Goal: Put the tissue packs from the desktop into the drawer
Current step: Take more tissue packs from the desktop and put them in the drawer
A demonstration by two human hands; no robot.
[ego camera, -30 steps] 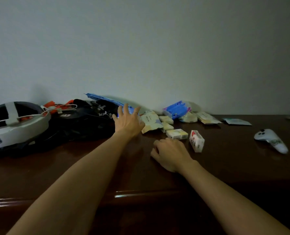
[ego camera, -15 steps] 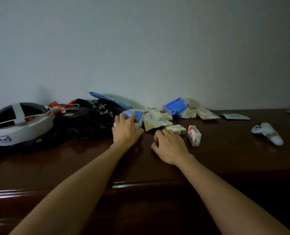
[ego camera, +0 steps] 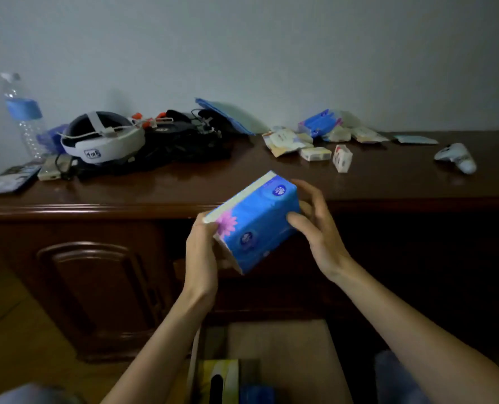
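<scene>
A blue tissue pack (ego camera: 254, 225) with a pink flower print is held in the air in front of the desk's edge. My left hand (ego camera: 201, 252) grips its lower left end. My right hand (ego camera: 315, 225) holds its right side with the fingers spread. Several small tissue packs (ego camera: 315, 153) lie on the dark wooden desktop (ego camera: 184, 185) at the back, along with another blue pack (ego camera: 318, 123) by the wall. Below my arms the open drawer (ego camera: 286, 339) shows a pale bottom, with a yellow box (ego camera: 219, 377) at its near end.
A white and black headset (ego camera: 102, 141) with black cables and a dark bag sits at the left of the desk. A water bottle (ego camera: 23, 118) stands at the far left. A white controller (ego camera: 458, 156) lies at the right. A cabinet door (ego camera: 96, 287) is below left.
My left hand took the blue pack off the desktop and brought it toward me. My right hand left the desk and joined it. The view has dropped, showing the drawer.
</scene>
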